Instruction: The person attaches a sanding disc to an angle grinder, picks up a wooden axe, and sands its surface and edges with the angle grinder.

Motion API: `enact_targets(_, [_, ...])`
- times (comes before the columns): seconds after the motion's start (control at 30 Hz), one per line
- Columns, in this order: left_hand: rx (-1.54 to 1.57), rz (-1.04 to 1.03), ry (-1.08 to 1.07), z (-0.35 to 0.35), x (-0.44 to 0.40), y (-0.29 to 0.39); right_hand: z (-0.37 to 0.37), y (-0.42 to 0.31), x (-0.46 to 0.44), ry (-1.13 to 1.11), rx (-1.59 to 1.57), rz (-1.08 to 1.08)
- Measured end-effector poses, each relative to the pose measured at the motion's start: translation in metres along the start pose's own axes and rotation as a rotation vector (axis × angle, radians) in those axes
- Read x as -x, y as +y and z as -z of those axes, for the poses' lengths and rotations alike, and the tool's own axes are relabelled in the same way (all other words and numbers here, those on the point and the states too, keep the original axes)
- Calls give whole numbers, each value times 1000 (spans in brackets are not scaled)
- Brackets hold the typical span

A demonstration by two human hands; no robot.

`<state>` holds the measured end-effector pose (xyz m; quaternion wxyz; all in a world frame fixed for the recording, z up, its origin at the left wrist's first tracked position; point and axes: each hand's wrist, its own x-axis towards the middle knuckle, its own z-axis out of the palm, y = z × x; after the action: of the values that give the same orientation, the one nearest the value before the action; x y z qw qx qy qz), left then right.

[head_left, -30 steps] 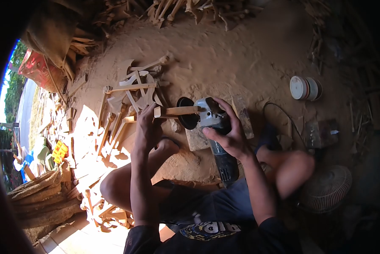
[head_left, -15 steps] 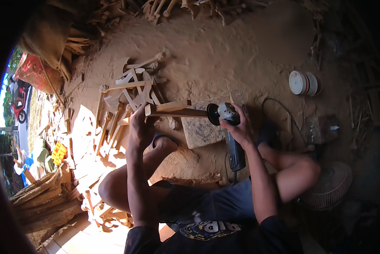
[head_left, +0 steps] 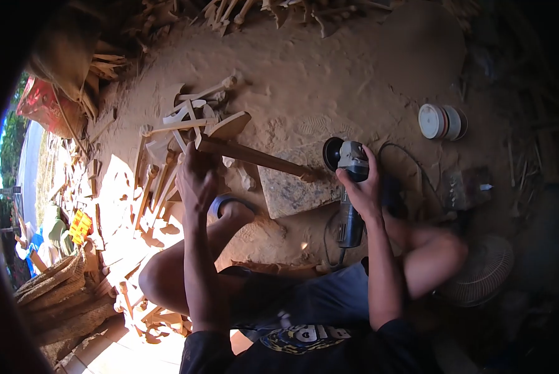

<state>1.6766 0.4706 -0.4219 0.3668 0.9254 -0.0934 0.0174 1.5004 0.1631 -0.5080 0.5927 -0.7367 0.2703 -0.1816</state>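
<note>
My left hand [head_left: 198, 174] is closed round one end of a wooden piece [head_left: 254, 156], a long stick with a broad flat blade near the hand. Its far, knobbed end hangs over a worn slab [head_left: 292, 193] on the ground. My right hand [head_left: 365, 187] grips an angle grinder [head_left: 351, 215] by its head, with the round black disc facing left. A small gap separates the disc from the wooden piece. Whether the disc spins cannot be seen.
Carved wooden pieces [head_left: 161, 181] lie heaped at the left, with more along the top edge. A white round container [head_left: 434, 121] and a fan [head_left: 482, 271] stand at the right. The grinder's cable [head_left: 416, 163] curves over the ground. Sacks [head_left: 55, 290] lie lower left.
The wooden piece has swung round, so its long stick now slants down to the right and its blade shows above. The grinder has shifted right and turned more upright, apart from the wood.
</note>
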Motion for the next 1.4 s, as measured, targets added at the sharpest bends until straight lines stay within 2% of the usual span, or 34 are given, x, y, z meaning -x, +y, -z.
enact_targets(0.03, [3,44,30,0,-2,4,6,-1,0,11,-1,-16])
enact_targets(0.13, [-18,121,-12,-15,-28,-51,19,-8,2,51,-44,-1])
enact_targets(0.17, [-89,211,-60,-15,-34,-50,23,-11,4,63,-45,3])
enact_targets(0.23, [-139,252,-121,-23,-48,-70,30,-16,8,69,-89,6])
enact_targets(0.27, [-162,270,-149,-29,-56,-86,33,-19,10,64,-81,3])
enact_targets(0.3, [-215,261,-128,-47,-63,-132,36,-24,12,59,-71,-3])
enact_targets(0.43, [-401,398,-302,-75,-71,-144,48,-22,18,80,55,22])
enact_targets(0.5, [-576,242,-85,-129,-49,-162,48,-21,21,91,43,1])
enact_targets(0.57, [-307,391,-278,-152,-28,-114,50,-23,23,92,43,-43])
enact_targets(0.63, [-244,505,-235,-210,-6,-110,51,-22,24,92,52,-31])
enact_targets(0.67, [-204,630,-191,-237,-3,-105,51,-21,24,90,56,-24])
enact_targets(0.73, [368,783,-99,-245,-9,-110,50,-17,25,87,83,-6])
enact_targets(0.83, [759,682,143,-243,-15,-112,49,-23,28,84,66,32])
enact_targets(0.93, [1406,463,308,-196,-17,-95,43,-36,31,66,-1,12])
enact_targets(0.97, [1511,387,226,-175,-17,-94,43,-36,33,54,-17,20])
enact_targets(1.0, [1634,188,144,-188,-23,-136,43,-38,35,41,-28,26])
enact_targets(1.07, [2074,323,39,-137,-10,-75,38,-55,41,18,-50,20])
enact_targets(1.13, [2432,512,-150,-136,-6,-80,29,-68,46,-8,-80,24])
enact_targets(1.17, [2498,440,-229,-153,-5,-99,28,-68,47,-26,-53,75])
enact_targets(1.2, [2491,211,-360,-165,-6,-119,27,-66,48,-36,-26,127])
enact_targets(1.27, [2498,163,-304,-168,-11,-121,25,-72,52,-64,27,179])
enact_targets(1.33, [2294,428,-20,-132,-13,-69,23,-94,63,-99,75,185])
enact_targets(1.37, [2248,454,-24,-123,-19,-55,22,-97,65,-97,146,271])
enact_targets(1.4, [2298,498,-121,-119,-23,-54,20,-103,67,-105,146,271])
